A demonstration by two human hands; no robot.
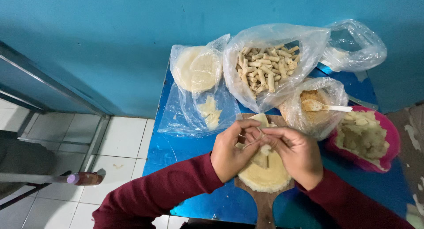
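wooden board (265,202) handle cut off below, hands (265,151) hiding filling

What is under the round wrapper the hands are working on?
The round wrapper lies on a wooden board on the blue table. Both hands, left hand and right hand, cover its upper part.

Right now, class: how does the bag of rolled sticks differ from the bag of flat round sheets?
The bag of rolled sticks gapes open, piled with short tan tubes; the bag of flat round sheets holds pale discs stacked flat. The stick bag bulges fuller; the sheet bag lies flatter, trailing over the blue table. Both are clear plastic.
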